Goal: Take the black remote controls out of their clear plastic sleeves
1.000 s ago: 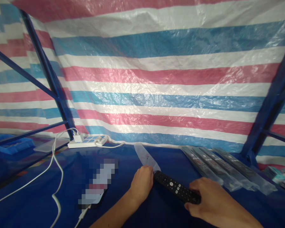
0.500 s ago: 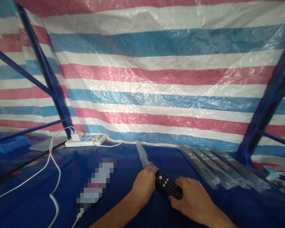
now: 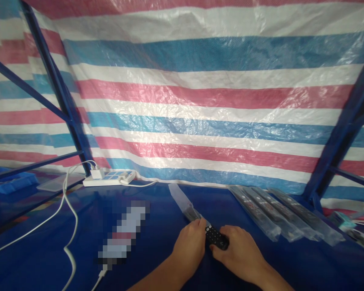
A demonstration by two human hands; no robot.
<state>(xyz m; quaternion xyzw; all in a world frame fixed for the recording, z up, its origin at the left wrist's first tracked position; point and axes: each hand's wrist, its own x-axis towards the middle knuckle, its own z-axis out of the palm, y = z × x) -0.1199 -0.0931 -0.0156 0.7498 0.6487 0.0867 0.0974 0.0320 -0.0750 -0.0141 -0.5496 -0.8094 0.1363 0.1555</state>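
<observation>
A black remote control (image 3: 217, 237) with white buttons lies slantwise between my hands, its far part inside a clear plastic sleeve (image 3: 180, 197). My left hand (image 3: 190, 245) is closed on the sleeve's mouth, around the middle of the remote. The near end of the remote is gripped by my right hand (image 3: 239, 251), thumb on one side and fingers on the other. The sleeve's far end stretches away flat and unfilled toward the back of the table. To the right, several bagged remote controls (image 3: 262, 214) lie side by side.
The blue table (image 3: 157, 230) carries a pixelated phone-like object (image 3: 123, 230) on a white cable at left. A white power strip (image 3: 109, 178) with plugs sits at the back left. Blue metal posts (image 3: 336, 133) and a striped tarp (image 3: 200, 97) close off the back.
The remote has gone deeper into the sleeve, so less of it shows. My left hand has shifted slightly right and nearer, and my right hand a little left. The sleeve lies flatter.
</observation>
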